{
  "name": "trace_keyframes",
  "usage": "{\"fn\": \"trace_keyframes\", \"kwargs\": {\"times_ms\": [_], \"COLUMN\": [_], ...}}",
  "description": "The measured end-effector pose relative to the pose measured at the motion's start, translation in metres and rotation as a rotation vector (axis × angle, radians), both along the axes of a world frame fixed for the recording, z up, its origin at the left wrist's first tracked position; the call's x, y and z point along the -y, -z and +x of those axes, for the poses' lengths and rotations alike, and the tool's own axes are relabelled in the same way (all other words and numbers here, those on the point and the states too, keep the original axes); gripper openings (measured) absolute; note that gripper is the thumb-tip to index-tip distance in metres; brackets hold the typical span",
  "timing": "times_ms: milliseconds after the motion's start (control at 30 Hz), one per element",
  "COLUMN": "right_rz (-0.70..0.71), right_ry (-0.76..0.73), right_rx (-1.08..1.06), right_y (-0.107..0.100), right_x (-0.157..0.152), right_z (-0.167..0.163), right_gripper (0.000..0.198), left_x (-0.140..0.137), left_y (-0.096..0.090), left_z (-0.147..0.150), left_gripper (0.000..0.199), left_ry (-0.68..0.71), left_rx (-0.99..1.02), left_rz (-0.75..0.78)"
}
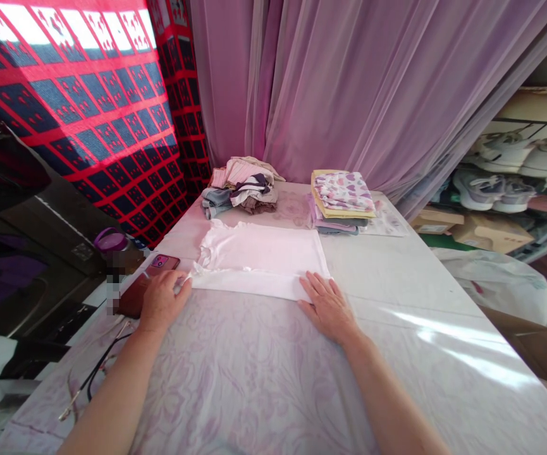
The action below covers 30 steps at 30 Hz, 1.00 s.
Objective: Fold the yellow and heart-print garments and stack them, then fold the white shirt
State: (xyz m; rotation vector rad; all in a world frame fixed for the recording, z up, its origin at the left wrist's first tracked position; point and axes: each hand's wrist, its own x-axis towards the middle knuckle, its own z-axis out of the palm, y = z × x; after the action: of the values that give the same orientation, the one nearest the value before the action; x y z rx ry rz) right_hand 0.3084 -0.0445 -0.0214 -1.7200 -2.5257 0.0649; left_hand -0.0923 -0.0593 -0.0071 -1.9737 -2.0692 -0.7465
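A white garment (268,246) lies flat on the table, with ruffled edging along its left side. Its near edge is folded over in a long narrow strip. At the left end of that strip, my left hand (163,300) pinches the corner of the cloth between thumb and fingers. My right hand (325,304) rests flat on the strip's right end, fingers spread and palm down. Close beside my left hand is a phone (165,262), its camera side up.
Behind the garment are a loose heap of clothes (245,186) and a neat folded stack (342,196). A purple-lidded cup (110,240) stands left, near a pair of glasses (93,373). Shoes (496,189) and boxes (484,232) fill shelves at the right, beyond the table (254,379).
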Motion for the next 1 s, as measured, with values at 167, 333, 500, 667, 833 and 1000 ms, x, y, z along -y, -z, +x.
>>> {"fn": "trace_keyframes", "kwargs": {"times_ms": [167,333,500,667,833,1000], "right_rz": [0.016,0.025,0.022,-0.010,0.012,0.070], "right_ry": [0.002,-0.008,-0.004,0.008,0.002,-0.018], "right_rx": [-0.007,-0.016,-0.017,0.005,-0.023,-0.092], "right_y": [0.003,0.004,0.003,-0.001,0.000,-0.004], "right_x": [0.000,0.000,0.000,0.001,0.001,0.002], "right_z": [0.001,0.002,0.002,0.000,-0.001,0.001], "right_gripper": [0.055,0.055,0.055,0.055,0.054,0.047], "left_x": [0.001,0.001,0.002,0.002,0.000,0.001], "left_y": [0.000,0.003,0.001,-0.004,-0.005,-0.008], "left_z": [0.001,0.001,0.000,0.004,0.006,0.018], "left_gripper": [0.029,0.026,0.028,0.029,0.027,0.020], "left_ry": [-0.007,-0.053,-0.074,-0.102,-0.126,0.029], "left_rx": [-0.077,-0.116,-0.107,-0.154,-0.152,-0.092], "left_rz": [-0.063,-0.068,-0.085,-0.069,-0.047,0.149]}}
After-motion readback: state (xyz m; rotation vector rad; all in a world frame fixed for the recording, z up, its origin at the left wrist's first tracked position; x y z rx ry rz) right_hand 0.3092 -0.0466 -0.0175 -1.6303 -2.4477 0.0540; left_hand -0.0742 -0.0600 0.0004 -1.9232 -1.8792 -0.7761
